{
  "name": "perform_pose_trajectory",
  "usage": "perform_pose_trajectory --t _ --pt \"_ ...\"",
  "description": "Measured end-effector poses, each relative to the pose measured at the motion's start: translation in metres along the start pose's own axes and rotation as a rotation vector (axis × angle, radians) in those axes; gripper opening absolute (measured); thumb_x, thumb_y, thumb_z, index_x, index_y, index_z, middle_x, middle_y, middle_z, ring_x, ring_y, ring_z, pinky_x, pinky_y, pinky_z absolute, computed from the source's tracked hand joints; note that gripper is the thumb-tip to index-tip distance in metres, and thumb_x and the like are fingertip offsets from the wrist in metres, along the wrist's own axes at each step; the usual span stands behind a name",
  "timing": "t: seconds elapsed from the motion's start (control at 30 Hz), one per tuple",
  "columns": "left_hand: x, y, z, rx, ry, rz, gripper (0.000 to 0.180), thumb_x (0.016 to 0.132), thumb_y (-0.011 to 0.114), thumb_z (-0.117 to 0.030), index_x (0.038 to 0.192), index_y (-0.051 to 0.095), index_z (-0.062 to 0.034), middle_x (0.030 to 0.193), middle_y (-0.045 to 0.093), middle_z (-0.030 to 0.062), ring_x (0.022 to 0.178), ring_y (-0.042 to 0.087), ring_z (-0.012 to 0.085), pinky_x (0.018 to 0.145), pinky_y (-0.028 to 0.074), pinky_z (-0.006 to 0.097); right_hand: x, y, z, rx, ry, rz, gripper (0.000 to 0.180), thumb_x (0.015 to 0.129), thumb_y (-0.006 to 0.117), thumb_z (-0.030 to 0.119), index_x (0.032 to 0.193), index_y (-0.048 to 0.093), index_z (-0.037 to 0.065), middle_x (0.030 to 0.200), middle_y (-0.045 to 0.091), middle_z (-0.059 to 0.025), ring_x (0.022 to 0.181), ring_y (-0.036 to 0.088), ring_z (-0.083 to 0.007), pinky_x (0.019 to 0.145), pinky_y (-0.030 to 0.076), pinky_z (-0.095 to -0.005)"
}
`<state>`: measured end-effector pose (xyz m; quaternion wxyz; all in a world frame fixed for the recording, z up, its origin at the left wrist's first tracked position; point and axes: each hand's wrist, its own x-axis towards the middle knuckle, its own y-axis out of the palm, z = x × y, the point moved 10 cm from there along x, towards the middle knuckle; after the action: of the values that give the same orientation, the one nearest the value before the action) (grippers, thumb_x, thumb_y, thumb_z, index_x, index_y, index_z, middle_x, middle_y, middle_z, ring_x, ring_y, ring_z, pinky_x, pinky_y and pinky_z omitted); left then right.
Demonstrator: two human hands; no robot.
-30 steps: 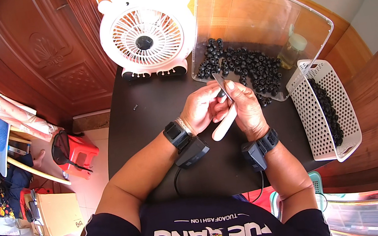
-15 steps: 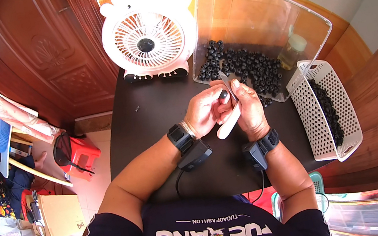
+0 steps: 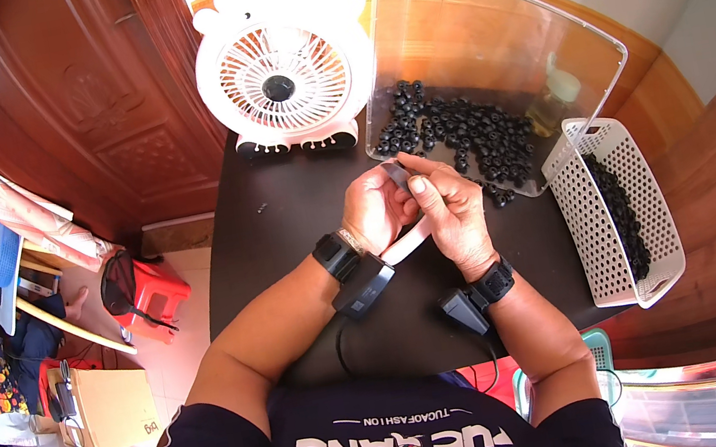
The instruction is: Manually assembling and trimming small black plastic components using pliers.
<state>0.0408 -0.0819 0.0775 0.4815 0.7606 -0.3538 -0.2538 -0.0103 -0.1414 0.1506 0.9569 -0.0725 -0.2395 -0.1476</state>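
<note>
"Where's the knife (image 3: pixel 406 243)?"

"In the right hand (image 3: pixel 455 212), closed around it, above the middle of the tabletop (image 3: pixel 282 251). The pale handle (image 3: pixel 392 252) slants out toward the left wrist and the tabletop's near edge; the grey blade (image 3: pixel 398 178) points toward the far edge, leaning left."

"And the left hand (image 3: pixel 372 211)?"

"Just left of the blade, palm turned up, fingers curled. I can't tell whether they hold anything."

"Which hand is nearer the blade?"

"Both are close; it lies between their fingertips, with the right thumb beside it."

"What's around them?"

"Small black pieces (image 3: pixel 497 140) lie in the clear bin (image 3: pixel 488 38) at the tabletop's far right corner, beyond the right hand. A pale perforated basket (image 3: pixel 591 230) with dark pieces (image 3: pixel 616 211) inside stands along the right edge, and a white fan (image 3: pixel 279 89) at the far left corner."
</note>
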Motion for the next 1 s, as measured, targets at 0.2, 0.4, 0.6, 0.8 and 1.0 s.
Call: perform_pose_trajectory --t 0.2,0.4,0.6,0.8,1.0 --pt "0.006 -0.010 -0.002 0.070 0.015 -0.060 0.024 0.094 0.038 -0.025 0.088 0.053 -0.0082 0.072 0.055 0.0011 0.058 0.054 0.0137 0.052 0.045 0.025 0.000 0.000 0.012 -0.009 -0.038 0.017 0.022 0.087 0.063 0.013 0.068 0.063 0.001 0.091 0.069 -0.0118 0.094 0.064 -0.0250 0.084 0.048 -0.0350" --pt "0.005 -0.016 -0.006 0.188 0.013 -0.127 0.027 0.092 0.043 -0.029 0.076 0.048 -0.0082 0.063 0.047 0.0021 0.057 0.047 0.0172 0.054 0.039 0.028 0.004 -0.010 0.032 -0.157 -0.271 0.017 0.023 0.091 0.060 0.019 0.083 0.067 -0.001 0.089 0.066 -0.0085 0.082 0.058 -0.0165 0.072 0.046 -0.0287" --pt "0.000 0.017 -0.014 0.264 0.093 0.155 0.027 0.090 0.041 -0.029 0.082 0.050 -0.0044 0.065 0.048 0.0082 0.060 0.051 0.0218 0.048 0.037 0.029 0.019 -0.073 -0.013 0.059 0.079 -0.320 0.024 0.091 0.061 0.022 0.083 0.069 0.001 0.086 0.069 -0.0070 0.078 0.059 -0.0115 0.073 0.047 -0.0273" --pt "0.010 -0.005 -0.012 0.488 0.017 -0.064 0.022 0.082 0.043 -0.026 0.080 0.050 -0.0051 0.066 0.048 0.0059 0.055 0.047 0.0165 0.042 0.031 0.024 0.024 -0.166 -0.032 0.305 0.095 -0.680 0.034 0.093 0.054 0.030 0.084 0.065 -0.001 0.080 0.067 -0.0111 0.069 0.062 -0.0165 0.066 0.051 -0.0291" --pt "0.054 0.022 -0.005 1.487 0.231 0.030 0.011 0.082 0.057 -0.015 0.088 0.056 -0.0063 0.068 0.053 0.0026 0.061 0.051 0.0132 0.054 0.038 0.027 0.022 -0.176 -0.039 0.282 0.092 -0.704 0.034 0.094 0.053 0.027 0.079 0.066 0.000 0.076 0.067 -0.0109 0.065 0.061 -0.0161 0.064 0.050 -0.0289"
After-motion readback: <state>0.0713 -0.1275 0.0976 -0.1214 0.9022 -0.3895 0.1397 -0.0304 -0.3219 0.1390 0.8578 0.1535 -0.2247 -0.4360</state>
